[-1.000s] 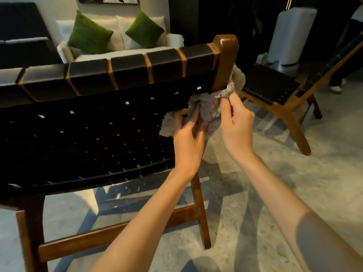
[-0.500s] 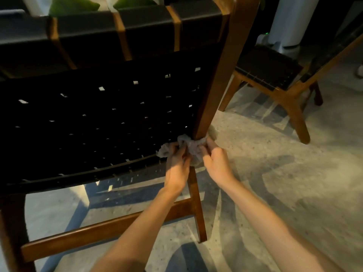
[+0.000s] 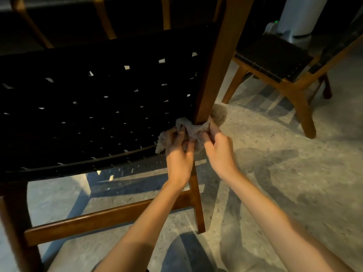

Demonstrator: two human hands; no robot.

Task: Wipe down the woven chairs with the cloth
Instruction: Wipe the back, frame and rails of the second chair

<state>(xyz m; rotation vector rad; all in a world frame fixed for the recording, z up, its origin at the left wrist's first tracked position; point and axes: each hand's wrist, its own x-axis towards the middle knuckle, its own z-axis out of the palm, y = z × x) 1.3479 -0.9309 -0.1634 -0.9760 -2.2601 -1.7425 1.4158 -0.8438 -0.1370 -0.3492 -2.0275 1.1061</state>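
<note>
Cloth [image 3: 193, 130] is bunched around the wooden post [image 3: 216, 71] of the near woven chair [image 3: 98, 107], at the lower right corner of the black weave. Left hand [image 3: 179, 155] grips its left part and right hand [image 3: 221, 151] pinches its right part. Cloth sits at the fingertips, between hands and post.

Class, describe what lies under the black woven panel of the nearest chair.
A wooden crossbar and speckled floor show below it. At its lower corner the left hand and right hand grip a cloth round the post, hiding the wood there.
</note>
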